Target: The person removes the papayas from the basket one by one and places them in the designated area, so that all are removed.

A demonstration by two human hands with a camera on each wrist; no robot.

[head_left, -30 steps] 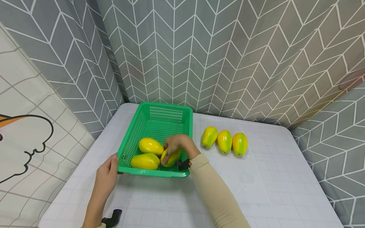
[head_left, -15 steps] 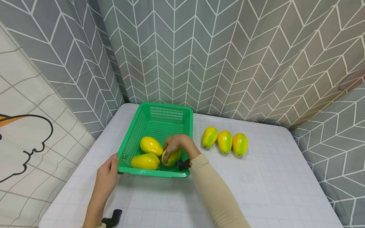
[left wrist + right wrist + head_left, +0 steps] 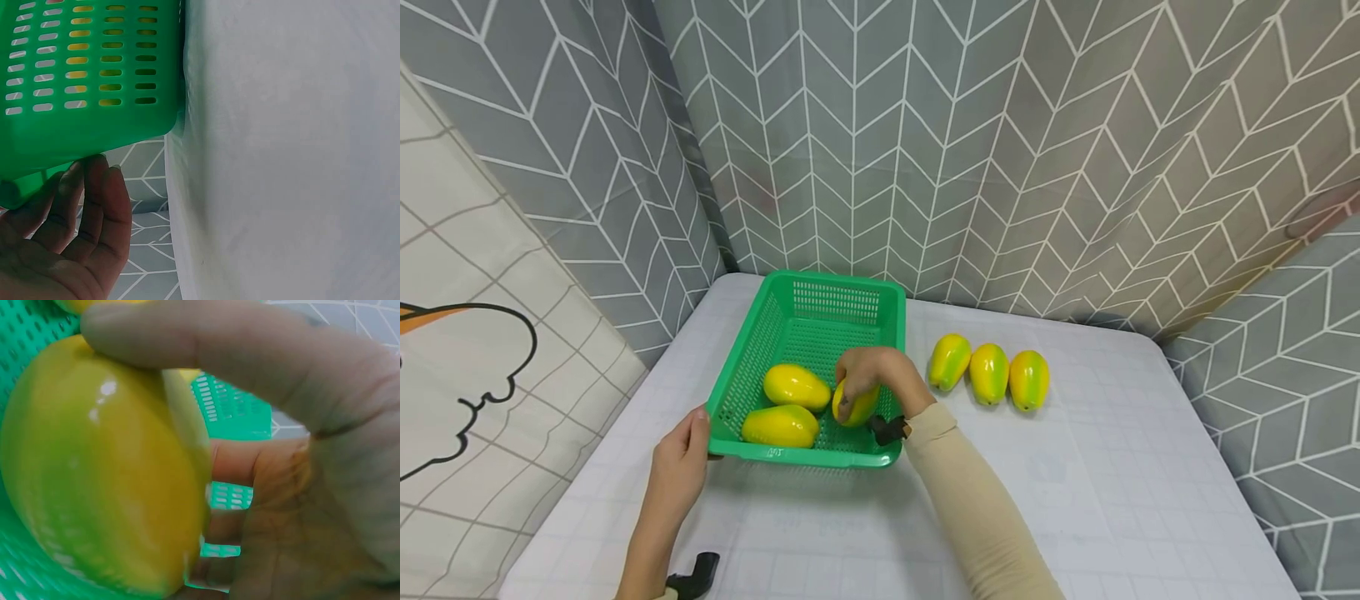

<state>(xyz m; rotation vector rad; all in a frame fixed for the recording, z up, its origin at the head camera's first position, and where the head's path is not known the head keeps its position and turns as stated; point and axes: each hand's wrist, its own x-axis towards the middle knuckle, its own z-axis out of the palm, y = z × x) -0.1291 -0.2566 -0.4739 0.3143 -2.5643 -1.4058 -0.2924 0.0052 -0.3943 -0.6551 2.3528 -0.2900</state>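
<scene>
A green plastic basket with slotted walls stands on the table. My left hand holds its near-left corner, thumb over the rim; the left wrist view shows the fingers bent up under the rim. Inside the basket my right hand grips a glossy yellow-green papaya, partly covered by the hand. In the right wrist view the thumb lies across one end of this papaya and the fingers go round its far side. To its left, two more papayas lie in the basket, one behind the other.
Three yellow-green papayas stand in a row right of the basket: a left one, a middle one and a right one. White cloth covers the table. Grey patterned curtains hang close behind it.
My right hand has shifted slightly right and away from me with its papaya, widening the gap to the front-left papaya. The rear papaya rocked a little. My left hand stays at the basket corner.
</scene>
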